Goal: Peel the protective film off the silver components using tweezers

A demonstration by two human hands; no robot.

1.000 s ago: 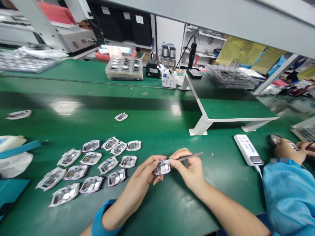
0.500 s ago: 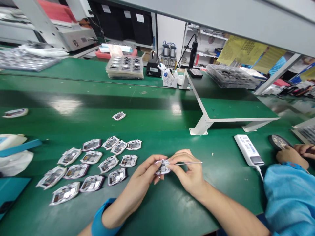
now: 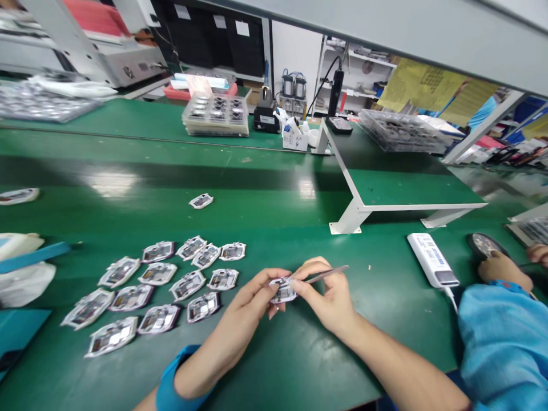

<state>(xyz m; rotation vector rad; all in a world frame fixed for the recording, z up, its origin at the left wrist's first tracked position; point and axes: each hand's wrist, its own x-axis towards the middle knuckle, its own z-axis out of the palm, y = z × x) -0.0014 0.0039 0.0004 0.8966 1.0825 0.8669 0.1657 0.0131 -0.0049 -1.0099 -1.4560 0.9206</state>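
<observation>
My left hand (image 3: 248, 305) pinches a small white-rimmed electronic housing (image 3: 283, 290) by its left side, its open face with circuit parts turned up. Slim metal tweezers (image 3: 327, 274) are gripped in my right hand (image 3: 327, 297), their back end pointing up to the right. The right fingertips touch the housing's right upper edge and hide the tweezers' tips. Left of my hands, several similar open housings (image 3: 157, 274) lie in loose rows on the green bench (image 3: 299, 365). A blue band (image 3: 177, 379) circles my left wrist.
Two housings, one a small housing (image 3: 201, 201), lie on the green strip (image 3: 257, 188) beyond. A white-legged stand (image 3: 411, 188) rises at right, near a white corded device (image 3: 432, 260). A co-worker's blue sleeve (image 3: 500, 342) and hand (image 3: 505, 271), beside a round dark dish (image 3: 486, 244), are far right.
The tweezers' back end has swung upward, and my right fingers have shifted slightly. Both housings on the far strip have slid left. The co-worker's farther hand has moved right.
</observation>
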